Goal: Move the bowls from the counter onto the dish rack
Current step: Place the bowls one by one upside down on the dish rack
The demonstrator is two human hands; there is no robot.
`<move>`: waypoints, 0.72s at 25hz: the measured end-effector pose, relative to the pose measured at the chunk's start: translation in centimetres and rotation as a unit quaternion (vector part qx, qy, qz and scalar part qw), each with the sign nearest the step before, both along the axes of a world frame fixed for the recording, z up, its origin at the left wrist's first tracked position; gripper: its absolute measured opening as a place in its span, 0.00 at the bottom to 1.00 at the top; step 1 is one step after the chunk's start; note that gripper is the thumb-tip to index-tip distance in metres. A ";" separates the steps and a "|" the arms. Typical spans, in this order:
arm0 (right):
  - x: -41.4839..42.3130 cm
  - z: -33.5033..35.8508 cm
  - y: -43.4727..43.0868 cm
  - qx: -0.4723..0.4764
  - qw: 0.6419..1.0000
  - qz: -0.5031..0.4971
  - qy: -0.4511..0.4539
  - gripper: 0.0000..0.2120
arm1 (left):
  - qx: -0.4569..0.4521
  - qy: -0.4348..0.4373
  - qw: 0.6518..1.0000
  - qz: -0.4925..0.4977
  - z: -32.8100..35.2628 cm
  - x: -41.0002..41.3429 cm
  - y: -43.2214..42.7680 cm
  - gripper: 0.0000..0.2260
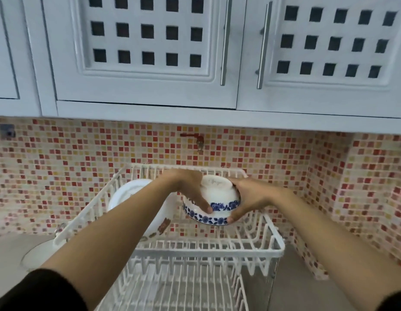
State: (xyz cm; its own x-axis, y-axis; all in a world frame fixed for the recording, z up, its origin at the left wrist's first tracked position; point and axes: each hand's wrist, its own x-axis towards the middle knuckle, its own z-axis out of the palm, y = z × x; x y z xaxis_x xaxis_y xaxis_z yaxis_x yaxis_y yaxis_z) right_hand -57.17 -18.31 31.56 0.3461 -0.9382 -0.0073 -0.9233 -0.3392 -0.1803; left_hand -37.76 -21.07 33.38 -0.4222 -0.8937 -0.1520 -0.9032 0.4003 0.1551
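Observation:
A white bowl with blue flower bands [217,199] is held upside down over the upper tier of a white wire dish rack [271,250]. My left hand [190,189] grips its left side and my right hand [249,196] grips its right side. It looks like two stacked bowls, as a second blue-banded rim shows under the first. A white plate with a brown pattern [132,194] stands upright in the rack's left side, partly hidden by my left forearm.
Another white bowl [38,254] sits on the grey counter left of the rack. Mosaic tile wall stands close behind and to the right. White cupboards with metal handles [225,41] hang overhead. A small tap [198,141] juts from the wall.

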 end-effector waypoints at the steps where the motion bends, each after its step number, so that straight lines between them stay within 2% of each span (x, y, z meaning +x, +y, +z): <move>1: 0.1 -0.3 -0.4 -0.005 1.000 -0.002 0.023 0.47 | 0.002 -0.015 1.000 0.013 -0.2 -0.4 -0.2 0.45; 5: 0.3 -1.6 -2.1 0.007 0.998 -0.014 0.068 0.48 | 0.013 -0.070 0.997 0.043 -1.0 -1.3 -0.3 0.43; 13: 0.3 -1.9 -1.5 0.009 0.994 -0.029 0.105 0.50 | 0.010 -0.104 0.994 0.042 -1.4 -2.5 0.0 0.42; 15: 0.3 -2.1 -1.3 0.005 0.993 -0.044 0.110 0.51 | 0.005 -0.113 0.993 0.037 -1.6 -2.7 0.1 0.44; 18: 0.7 -2.0 -0.9 -0.004 0.990 -0.060 0.127 0.54 | -0.006 -0.117 0.993 0.024 -1.4 -2.5 0.5 0.50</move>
